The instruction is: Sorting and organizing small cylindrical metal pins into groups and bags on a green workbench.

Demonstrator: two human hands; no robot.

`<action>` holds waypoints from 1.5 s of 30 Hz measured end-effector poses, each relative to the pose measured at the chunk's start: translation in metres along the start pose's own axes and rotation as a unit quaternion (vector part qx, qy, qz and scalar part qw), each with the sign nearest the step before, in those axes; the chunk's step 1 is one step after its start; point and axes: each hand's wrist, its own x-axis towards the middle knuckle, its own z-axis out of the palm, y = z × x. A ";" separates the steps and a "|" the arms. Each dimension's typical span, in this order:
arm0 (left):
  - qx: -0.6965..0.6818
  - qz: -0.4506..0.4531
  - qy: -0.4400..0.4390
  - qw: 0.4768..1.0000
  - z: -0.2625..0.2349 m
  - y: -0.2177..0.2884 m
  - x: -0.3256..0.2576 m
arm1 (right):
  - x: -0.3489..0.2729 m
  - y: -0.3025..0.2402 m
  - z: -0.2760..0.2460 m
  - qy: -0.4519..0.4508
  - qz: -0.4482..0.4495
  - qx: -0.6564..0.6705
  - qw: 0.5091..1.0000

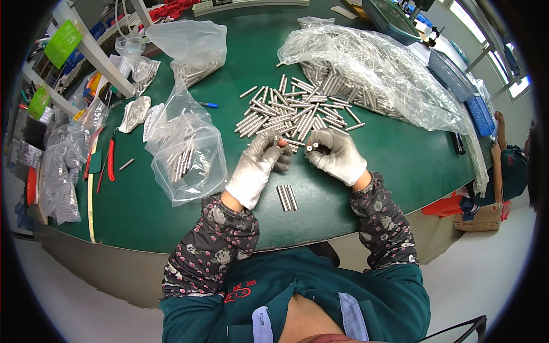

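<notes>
White work gloves cover both my hands. My right hand (341,159) is closed around short metal pins (312,147); two of their round ends show between thumb and fingers. My left hand (257,166) is closed in a pinch at the near edge of the pile, one bare fingertip showing; what it holds is too small to make out. Just beyond both hands lies a loose heap of silver metal pins (286,108). Between my wrists, a few pins (287,198) lie side by side on the green table (320,214).
A large clear bag (372,68) spills pins at the back right. On the left are a clear bag with pins (191,154), another bag (191,51), a blue pen (209,104), red-handled pliers (111,160) and a lone pin (127,164). Blue baskets (454,74) stand far right, near another person (506,166).
</notes>
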 end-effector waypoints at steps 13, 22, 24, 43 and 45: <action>-0.265 -0.111 0.035 0.957 0.009 0.000 -0.003 | 0.008 -0.058 0.025 0.080 0.174 0.305 0.933; -0.383 0.039 -0.005 0.923 -0.029 0.003 0.005 | 0.036 -0.041 0.011 -0.098 0.159 -0.282 0.941; -0.382 0.065 0.023 0.921 -0.028 0.004 0.008 | 0.036 -0.037 0.023 -0.081 0.126 -0.337 0.929; -0.009 -0.025 0.083 0.996 -0.021 0.008 0.007 | 0.023 -0.027 0.017 -0.120 0.014 -0.362 0.924; 0.068 0.065 0.147 0.985 -0.018 0.001 0.010 | 0.022 -0.033 0.014 -0.101 -0.054 -0.342 0.933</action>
